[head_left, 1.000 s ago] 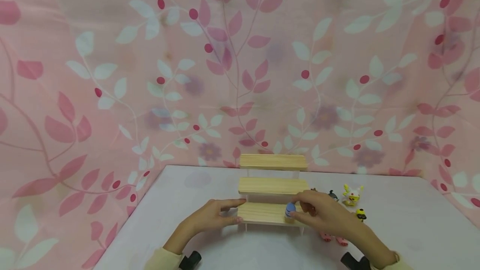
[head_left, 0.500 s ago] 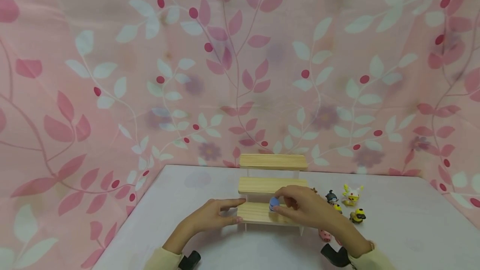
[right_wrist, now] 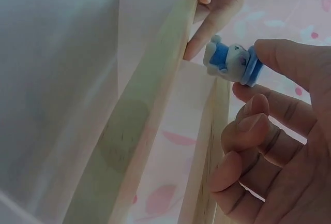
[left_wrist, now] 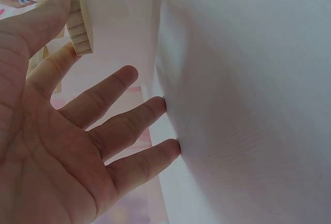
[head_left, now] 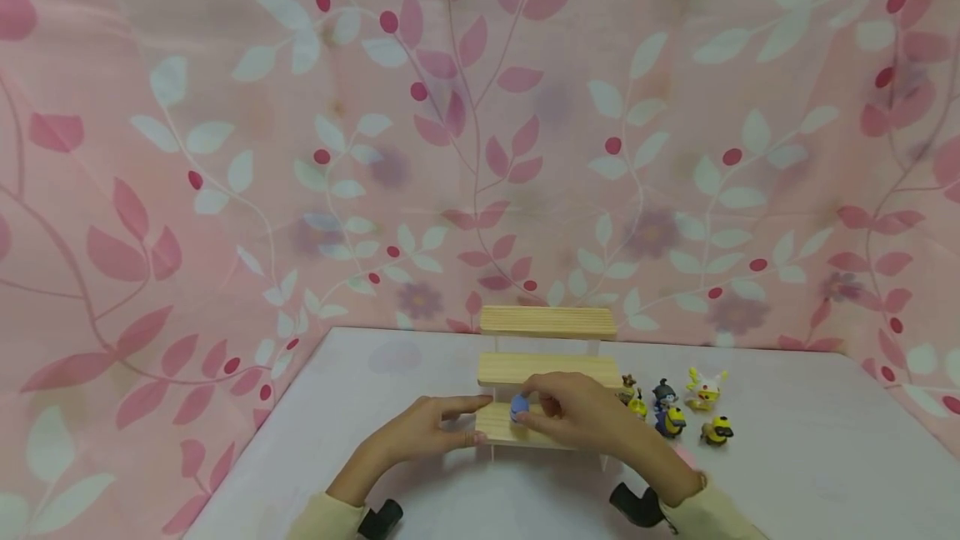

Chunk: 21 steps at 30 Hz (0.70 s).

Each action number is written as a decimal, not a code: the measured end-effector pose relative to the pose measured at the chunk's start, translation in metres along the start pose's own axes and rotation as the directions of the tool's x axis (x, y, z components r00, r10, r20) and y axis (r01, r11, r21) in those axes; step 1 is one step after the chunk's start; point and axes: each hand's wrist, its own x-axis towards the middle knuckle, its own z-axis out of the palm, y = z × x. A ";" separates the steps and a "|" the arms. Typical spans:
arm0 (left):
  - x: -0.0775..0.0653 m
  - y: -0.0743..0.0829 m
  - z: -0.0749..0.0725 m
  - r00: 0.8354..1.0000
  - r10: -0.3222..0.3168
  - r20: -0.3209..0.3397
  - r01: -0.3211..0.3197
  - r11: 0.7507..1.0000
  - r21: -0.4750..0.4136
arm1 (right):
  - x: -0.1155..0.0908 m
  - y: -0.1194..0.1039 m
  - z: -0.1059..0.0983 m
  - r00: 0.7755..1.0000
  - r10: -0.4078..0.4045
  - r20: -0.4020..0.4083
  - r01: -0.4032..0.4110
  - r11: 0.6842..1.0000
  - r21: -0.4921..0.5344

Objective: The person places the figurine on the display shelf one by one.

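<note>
A small blue-and-white figurine (head_left: 518, 408) with a blue hat is pinched between the thumb and index finger of my right hand (head_left: 588, 413). In the head view it overlaps the left part of the lowest board of a three-tier wooden display shelf (head_left: 489, 426). The right wrist view shows the figurine (right_wrist: 226, 60) sideways, its hat at my fingertips and its other end towards the shelf. My left hand (head_left: 427, 433) grips the left end of that lowest board, thumb in front and index finger behind. In the left wrist view its other fingers are spread, two fingertips at the white tabletop.
Right of the shelf stand several small figures, among them a white-and-yellow one (head_left: 703, 390), a grey-hatted one (head_left: 663, 394) and a yellow-and-black one (head_left: 717, 432). My right forearm partly hides a pink piece (head_left: 686, 456). Behind the table (head_left: 810, 415) hangs a pink leaf-patterned cloth (head_left: 480, 148).
My right hand has carried the figurine leftwards along the lowest board, from its right part to its left part. The left hand has stayed at the board's end.
</note>
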 end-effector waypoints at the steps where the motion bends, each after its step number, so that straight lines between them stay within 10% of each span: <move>1: 0.000 0.000 0.000 1.000 0.000 0.001 0.000 1.000 -0.006 | 0.002 -0.001 0.001 1.000 0.002 0.000 -0.002 1.000 -0.013; 21: 0.000 0.003 -0.001 1.000 -0.013 0.007 0.014 1.000 -0.016 | 0.008 -0.009 0.013 0.992 0.084 0.090 -0.077 0.994 -0.075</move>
